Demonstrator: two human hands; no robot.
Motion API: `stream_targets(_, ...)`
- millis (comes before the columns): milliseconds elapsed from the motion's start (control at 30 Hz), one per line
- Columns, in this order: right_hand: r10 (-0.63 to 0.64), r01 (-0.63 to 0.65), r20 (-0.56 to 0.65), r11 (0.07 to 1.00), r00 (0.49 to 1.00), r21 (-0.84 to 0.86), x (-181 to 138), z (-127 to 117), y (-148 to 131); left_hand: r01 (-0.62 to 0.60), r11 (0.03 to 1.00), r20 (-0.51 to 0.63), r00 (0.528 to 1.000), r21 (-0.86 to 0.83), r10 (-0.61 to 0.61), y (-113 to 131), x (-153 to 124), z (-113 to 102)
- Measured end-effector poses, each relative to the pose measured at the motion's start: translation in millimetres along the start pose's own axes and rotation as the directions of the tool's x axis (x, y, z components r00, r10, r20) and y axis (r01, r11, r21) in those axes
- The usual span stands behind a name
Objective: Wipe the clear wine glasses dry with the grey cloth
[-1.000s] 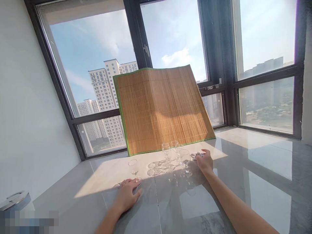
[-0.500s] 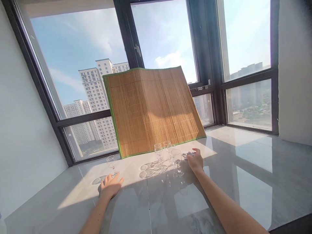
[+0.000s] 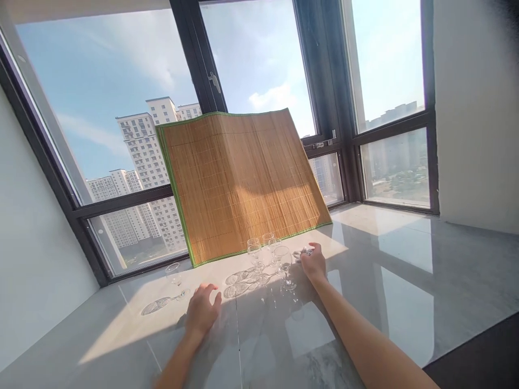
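Note:
My left hand hovers low over the sill with fingers slightly curled and apart, holding nothing. Left of it stands a single clear stemmed glass, apart from the hand. Between my hands is a cluster of several clear stemmed glasses; the nearest glass is closest to my right hand, and another glass stands to its left. My right hand is closed on a small crumpled grey-white thing, perhaps cloth, partly hidden by the fingers. All the glasses stand upright.
A bamboo mat with green edging leans against the window behind the glasses. The glossy marble-look sill carries strong sunlight and shadows. Dark window frames rise behind, and a white wall stands at right.
My left hand has moved right, away from the single glass toward the cluster. My right hand keeps the crumpled thing near the cluster. The view has shifted a little to the right.

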State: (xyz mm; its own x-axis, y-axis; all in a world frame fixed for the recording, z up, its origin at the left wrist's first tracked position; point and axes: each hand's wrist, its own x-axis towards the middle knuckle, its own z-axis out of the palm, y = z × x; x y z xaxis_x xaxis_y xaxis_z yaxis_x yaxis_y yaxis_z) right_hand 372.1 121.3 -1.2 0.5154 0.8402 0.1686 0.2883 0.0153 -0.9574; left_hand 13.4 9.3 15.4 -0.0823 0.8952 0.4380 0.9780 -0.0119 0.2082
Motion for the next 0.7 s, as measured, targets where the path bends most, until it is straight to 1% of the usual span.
stream_targets(33,-0.001,0.001,-0.005,1.0,1.0,0.001,0,0,0,-0.108,0.991,0.038,0.993,-0.075,0.111,20,-3,7)
stream_targets(67,-0.002,0.002,-0.01,1.0,1.0,0.001,1,0,1,-0.181,0.973,0.074,0.978,-0.143,0.193,39,-7,15)
stream_targets(100,-0.007,0.007,-0.011,1.0,1.0,0.003,1,0,1,-0.209,0.96,0.08,0.971,-0.184,0.226,57,-9,22)
stream_targets(167,-0.016,0.016,-0.008,1.0,1.0,0.003,0,0,1,-0.24,0.951,0.105,0.959,-0.197,0.264,85,-12,35)
stream_targets(233,-0.021,0.021,-0.007,1.0,1.0,0.0,0,0,0,-0.26,0.95,0.1,0.955,-0.175,0.28,103,-9,42)
stream_targets(333,-0.012,0.012,-0.003,1.0,1.0,-0.002,-1,0,0,-0.238,0.96,0.118,0.959,-0.144,0.256,114,1,47)
stream_targets(400,-0.01,0.01,0.003,1.0,1.0,-0.002,-1,1,0,-0.206,0.968,0.187,0.955,-0.143,0.231,115,8,49)
stream_targets(500,-0.013,0.013,0.01,1.0,1.0,0.003,-2,1,-1,-0.196,0.968,0.288,0.928,-0.156,0.235,116,14,52)
stream_targets(600,-0.009,0.009,0.014,1.0,1.0,0.009,-4,-1,-1,-0.223,0.962,0.304,0.916,-0.154,0.261,118,13,49)
stream_targets(700,-0.008,0.007,0.024,1.0,1.0,0.017,-4,-4,-2,-0.26,0.951,0.297,0.906,-0.17,0.301,117,5,35)
